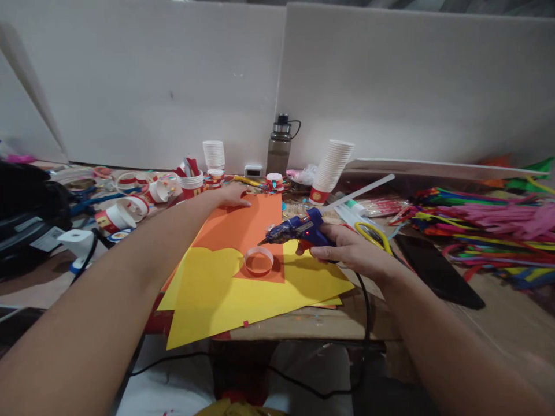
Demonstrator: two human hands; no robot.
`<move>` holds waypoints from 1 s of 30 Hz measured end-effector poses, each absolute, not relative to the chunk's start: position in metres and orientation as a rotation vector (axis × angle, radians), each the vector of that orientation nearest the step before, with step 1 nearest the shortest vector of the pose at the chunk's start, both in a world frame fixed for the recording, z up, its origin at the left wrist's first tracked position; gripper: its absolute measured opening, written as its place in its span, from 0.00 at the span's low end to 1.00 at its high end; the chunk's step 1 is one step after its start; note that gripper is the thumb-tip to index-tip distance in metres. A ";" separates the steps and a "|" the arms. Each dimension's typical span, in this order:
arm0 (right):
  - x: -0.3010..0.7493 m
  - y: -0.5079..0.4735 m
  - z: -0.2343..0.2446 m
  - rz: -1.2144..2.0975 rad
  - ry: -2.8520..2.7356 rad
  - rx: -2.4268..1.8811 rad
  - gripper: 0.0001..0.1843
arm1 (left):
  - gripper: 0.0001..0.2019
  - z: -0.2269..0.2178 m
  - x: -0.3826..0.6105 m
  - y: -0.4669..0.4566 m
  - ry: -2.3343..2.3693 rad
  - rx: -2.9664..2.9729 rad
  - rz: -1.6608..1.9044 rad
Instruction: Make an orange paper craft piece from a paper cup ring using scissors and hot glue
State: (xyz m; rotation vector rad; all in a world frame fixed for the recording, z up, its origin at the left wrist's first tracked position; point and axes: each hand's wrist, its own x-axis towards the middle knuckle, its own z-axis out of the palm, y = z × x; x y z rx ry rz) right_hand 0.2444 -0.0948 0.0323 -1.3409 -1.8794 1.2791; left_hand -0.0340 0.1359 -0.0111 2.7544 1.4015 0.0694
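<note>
My right hand (347, 249) is closed around the handle of a blue hot glue gun (297, 229), whose nozzle points left and down towards a white paper ring (258, 260). The ring lies on an orange paper sheet (243, 225), which rests on yellow sheets (217, 294). My left hand (232, 195) reaches to the far edge of the orange sheet, fingers flat on it and holding nothing. A black cord (367, 312) hangs from the gun over the table edge.
Stacks of white paper cups (332, 167), cut cup pieces (125, 211), a dark water bottle (280, 144), yellow-handled scissors (373, 234), a black phone (437, 271) and a heap of coloured pipe cleaners (485, 225) crowd the table. White boards stand behind. A black bag (26, 214) is at left.
</note>
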 end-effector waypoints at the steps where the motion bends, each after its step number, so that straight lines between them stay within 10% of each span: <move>1: 0.244 -0.095 0.032 1.282 -1.874 -1.345 0.23 | 0.29 -0.009 -0.033 0.135 1.412 2.756 0.083; 30: 0.267 -0.089 0.033 1.232 -1.685 -1.080 0.15 | 0.16 0.046 -0.089 0.056 1.979 2.284 0.055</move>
